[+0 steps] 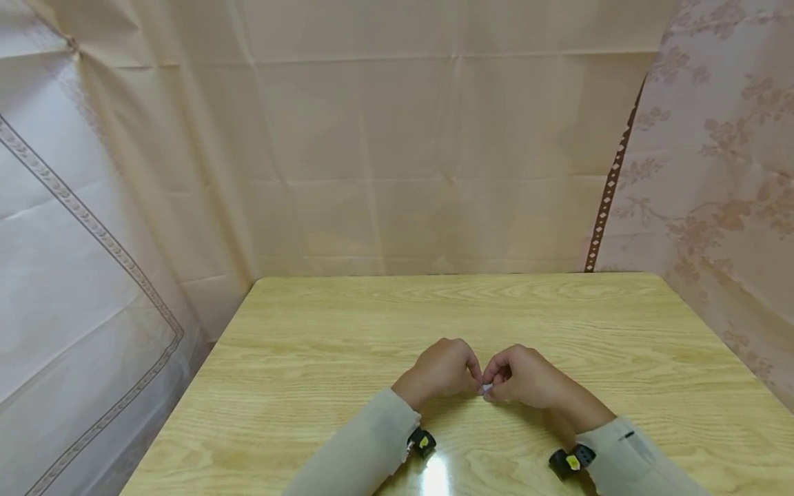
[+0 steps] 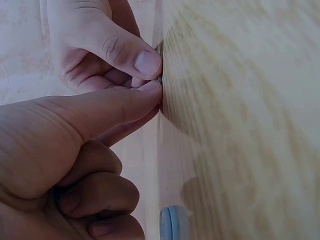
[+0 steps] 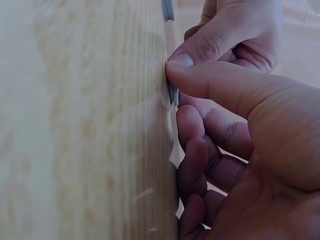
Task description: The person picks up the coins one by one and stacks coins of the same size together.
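Note:
A small, flat, pale blue-grey piece (image 1: 486,388) is held low over the wooden table (image 1: 347,324), where the tips of both hands meet. My left hand (image 1: 446,368) grips its left side between thumb and fingers, with the other fingers curled under. From the right, my right hand (image 1: 527,375) pinches it between thumb and forefinger. Seen edge-on in the right wrist view, the layered grey edge of the piece (image 3: 173,95) shows below the right thumb. Most of it is covered by fingertips, so I cannot tell its kind.
A second pale blue, rounded, layered thing (image 2: 170,222) stands at the table surface on the left hand's side; the head view does not show it. Beige cloth (image 1: 422,165) hangs behind the table, with patterned cloths (image 1: 713,172) at the sides.

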A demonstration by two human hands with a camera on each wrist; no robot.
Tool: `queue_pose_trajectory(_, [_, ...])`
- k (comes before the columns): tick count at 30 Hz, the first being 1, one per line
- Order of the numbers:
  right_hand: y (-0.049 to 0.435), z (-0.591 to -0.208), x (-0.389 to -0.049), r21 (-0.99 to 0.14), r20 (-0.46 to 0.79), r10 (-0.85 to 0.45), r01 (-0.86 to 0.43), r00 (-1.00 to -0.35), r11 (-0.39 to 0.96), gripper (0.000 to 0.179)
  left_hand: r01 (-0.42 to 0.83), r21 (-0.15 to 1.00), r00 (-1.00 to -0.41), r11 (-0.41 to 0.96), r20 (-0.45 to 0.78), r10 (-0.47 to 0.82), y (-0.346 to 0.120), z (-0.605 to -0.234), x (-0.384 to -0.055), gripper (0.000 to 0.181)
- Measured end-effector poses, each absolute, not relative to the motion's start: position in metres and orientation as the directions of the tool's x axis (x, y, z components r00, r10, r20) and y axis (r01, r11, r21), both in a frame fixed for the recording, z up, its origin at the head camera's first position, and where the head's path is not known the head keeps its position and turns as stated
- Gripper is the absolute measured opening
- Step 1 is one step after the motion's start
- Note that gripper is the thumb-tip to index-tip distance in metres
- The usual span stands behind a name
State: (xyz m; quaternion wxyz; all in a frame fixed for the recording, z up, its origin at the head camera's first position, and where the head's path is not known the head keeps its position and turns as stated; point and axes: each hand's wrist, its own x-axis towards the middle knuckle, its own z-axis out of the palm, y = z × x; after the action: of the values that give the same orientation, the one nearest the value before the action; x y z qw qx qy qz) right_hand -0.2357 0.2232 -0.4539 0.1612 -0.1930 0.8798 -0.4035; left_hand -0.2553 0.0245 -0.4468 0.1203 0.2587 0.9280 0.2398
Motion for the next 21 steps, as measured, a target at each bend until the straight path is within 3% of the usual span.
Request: queue_pose_trajectory(21, [0.221, -0.4544, -0.2336, -0.755, -0.116, -0.445, -0.212, -0.888, 0.621, 0.01, 0.425, 0.493, -0.84, 0.759, -0.098, 0.534, 0.0236, -0.4467, -0.2565, 0.019])
